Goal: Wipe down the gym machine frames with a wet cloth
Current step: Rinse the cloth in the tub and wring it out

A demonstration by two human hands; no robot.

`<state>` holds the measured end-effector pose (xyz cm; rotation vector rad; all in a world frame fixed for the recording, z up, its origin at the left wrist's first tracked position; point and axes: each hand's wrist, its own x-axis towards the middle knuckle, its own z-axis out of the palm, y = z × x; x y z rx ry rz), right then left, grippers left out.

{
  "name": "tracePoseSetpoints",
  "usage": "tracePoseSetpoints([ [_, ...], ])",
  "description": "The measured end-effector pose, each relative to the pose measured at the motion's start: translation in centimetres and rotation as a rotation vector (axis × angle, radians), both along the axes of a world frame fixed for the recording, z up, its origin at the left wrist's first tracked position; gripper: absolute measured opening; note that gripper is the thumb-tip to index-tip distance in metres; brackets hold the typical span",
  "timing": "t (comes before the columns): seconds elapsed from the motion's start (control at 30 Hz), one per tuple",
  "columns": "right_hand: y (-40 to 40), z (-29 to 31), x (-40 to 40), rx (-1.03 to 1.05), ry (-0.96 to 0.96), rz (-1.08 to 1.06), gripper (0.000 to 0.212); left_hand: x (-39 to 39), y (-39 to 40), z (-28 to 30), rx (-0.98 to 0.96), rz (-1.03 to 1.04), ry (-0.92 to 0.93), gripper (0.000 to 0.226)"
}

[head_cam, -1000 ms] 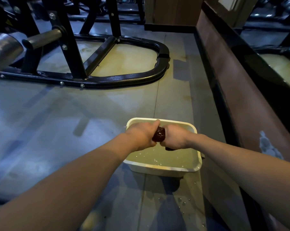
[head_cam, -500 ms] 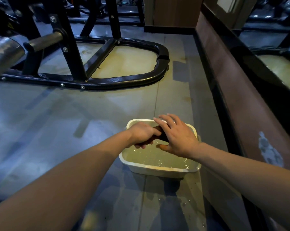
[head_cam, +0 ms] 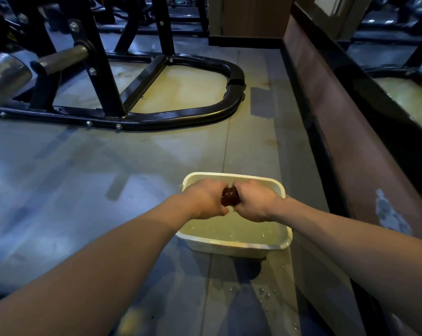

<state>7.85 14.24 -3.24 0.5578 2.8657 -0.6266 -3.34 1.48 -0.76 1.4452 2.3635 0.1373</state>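
Lower centre of the frame: we see the left hand [head_cam: 205, 201] and the right hand [head_cam: 254, 202] closed tight around the two ends of a dark, wet cloth [head_cam: 229, 196], fingers curled fully round it, so that only a short glossy knot shows between the fists. We judge this to be wringing, a step that precedes any wiping. The cloth hangs above the pale tub [head_cam: 231, 246], which holds cloudy water and sits on the grey floor [head_cam: 84, 190]. Droplets lie on the floor just below and right of the tub. Right of the tub runs a brown wall panel [head_cam: 350, 154]. In the upper left stands the black machine frame [head_cam: 180, 117], well apart from the hands; its curved base tube rests on the floor, with a steel peg [head_cam: 62, 58] above it. The frame looks untouched so far. Risks, as we judge them: an under-wrung cloth would drip across the floor on the way to the frame; an over-wrung one would wipe poorly; a forearm catching the tub's near rim could tip or slop it; the wet floor beside the tub could cause a slip.
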Motion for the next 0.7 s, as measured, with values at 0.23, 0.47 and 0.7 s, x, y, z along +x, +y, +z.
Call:
tracePoseSetpoints([
  [0.23,0.6,1.9,-0.4,-0.516,-0.267,-0.093,0.005,-1.2,-1.2,-0.7,0.146,-0.353,0.3,0.05],
  [0.47,-0.2,-0.3,-0.6,-0.295,-0.012,-0.115,0.069,-1.7,-1.5,-2.6,0.154,-0.184,0.24,0.05],
  [0.7,-0.3,-0.5,1.3,0.446,0.275,0.211,0.096,-1.8,-1.1,0.5,0.152,0.408,-0.848,0.03],
])
